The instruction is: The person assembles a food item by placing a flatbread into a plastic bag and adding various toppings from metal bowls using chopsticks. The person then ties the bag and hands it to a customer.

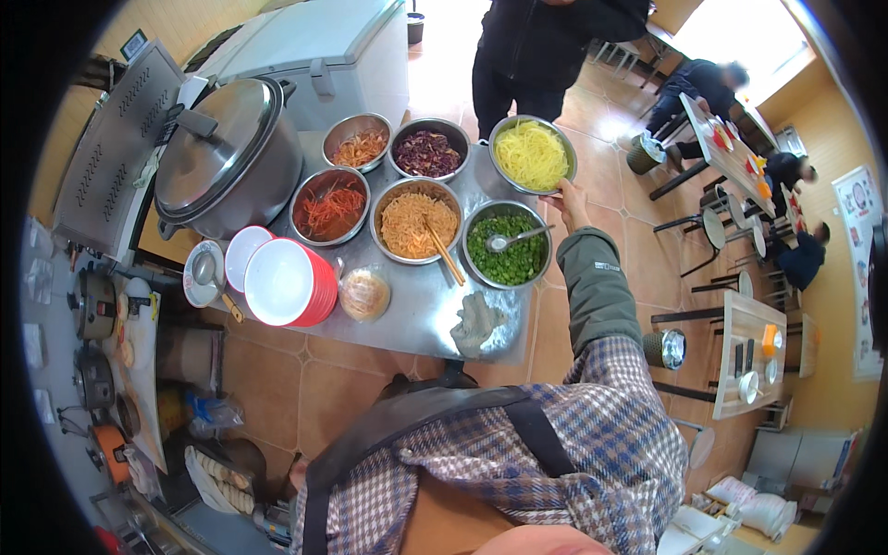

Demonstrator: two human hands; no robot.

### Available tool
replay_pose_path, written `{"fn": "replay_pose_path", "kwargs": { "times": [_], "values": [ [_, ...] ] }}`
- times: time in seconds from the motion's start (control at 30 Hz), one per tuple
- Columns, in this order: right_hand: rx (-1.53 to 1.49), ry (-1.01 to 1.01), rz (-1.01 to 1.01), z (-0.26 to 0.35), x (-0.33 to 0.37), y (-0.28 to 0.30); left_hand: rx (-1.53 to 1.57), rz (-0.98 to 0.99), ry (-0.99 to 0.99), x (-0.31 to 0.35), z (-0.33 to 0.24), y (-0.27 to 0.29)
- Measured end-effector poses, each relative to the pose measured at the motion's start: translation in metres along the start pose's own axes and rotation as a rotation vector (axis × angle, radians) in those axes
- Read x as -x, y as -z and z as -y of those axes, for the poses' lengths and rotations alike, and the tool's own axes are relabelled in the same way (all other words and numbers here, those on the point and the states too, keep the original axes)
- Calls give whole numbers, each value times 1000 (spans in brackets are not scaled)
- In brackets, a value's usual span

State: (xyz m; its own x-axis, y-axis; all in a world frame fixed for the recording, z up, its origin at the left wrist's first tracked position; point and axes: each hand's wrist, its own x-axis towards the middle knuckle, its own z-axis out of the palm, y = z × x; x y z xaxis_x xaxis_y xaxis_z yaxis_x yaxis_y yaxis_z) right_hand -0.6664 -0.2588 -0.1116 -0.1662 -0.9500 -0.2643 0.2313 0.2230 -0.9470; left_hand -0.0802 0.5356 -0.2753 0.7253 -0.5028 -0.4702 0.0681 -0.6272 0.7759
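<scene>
My right hand (pixel 575 205), reached out to the far right of the metal table (pixel 407 335), grips the near rim of a steel bowl heaped with pale yellow shreds (pixel 530 155). Just nearer stands a bowl of chopped greens (pixel 504 264) with a metal spoon (pixel 500 243) lying in it. To its left, wooden chopsticks (pixel 447 254) lean in a bowl of light orange shreds (pixel 418 220). Of my left hand (pixel 298 472) only a sliver shows low beside the apron; its fingers are hidden.
Bowls of purple shreds (pixel 429 153), orange shreds (pixel 357 148) and red shreds (pixel 327 211) stand behind. A big lidded pot (pixel 236 153), stacked red-and-white bowls (pixel 294 282), a plastic bag (pixel 364 294) and a crumpled cloth (pixel 477 324) occupy the table. A person (pixel 527 46) stands across it.
</scene>
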Motion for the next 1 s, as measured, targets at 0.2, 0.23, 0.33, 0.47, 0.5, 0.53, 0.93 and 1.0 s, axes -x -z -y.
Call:
{"fn": "replay_pose_path", "kwargs": {
  "times": [0.2,0.23,0.33,0.47,0.5,0.53,0.93,1.0],
  "values": [
    [217,-233,158,-50,-55,10,-204,119,368,70,-1,-40],
    [208,-226,228,-54,-61,17,-201,136,363,71,-8,-46],
    [240,-282,252,-58,-79,31,-185,162,315,69,-21,-53],
    [795,-394,281,-17,-88,35,-142,118,239,68,-6,-43],
    [961,-236,33,-5,-79,27,-134,110,226,66,3,-39],
    [940,-121,95,23,-70,17,-114,116,200,61,12,-36],
    [386,1189,673,14,402,-350,-414,-1,-308,-106,-21,120],
    [565,1055,876,-52,466,-419,-343,35,-205,-145,-64,164]
  ]
}}
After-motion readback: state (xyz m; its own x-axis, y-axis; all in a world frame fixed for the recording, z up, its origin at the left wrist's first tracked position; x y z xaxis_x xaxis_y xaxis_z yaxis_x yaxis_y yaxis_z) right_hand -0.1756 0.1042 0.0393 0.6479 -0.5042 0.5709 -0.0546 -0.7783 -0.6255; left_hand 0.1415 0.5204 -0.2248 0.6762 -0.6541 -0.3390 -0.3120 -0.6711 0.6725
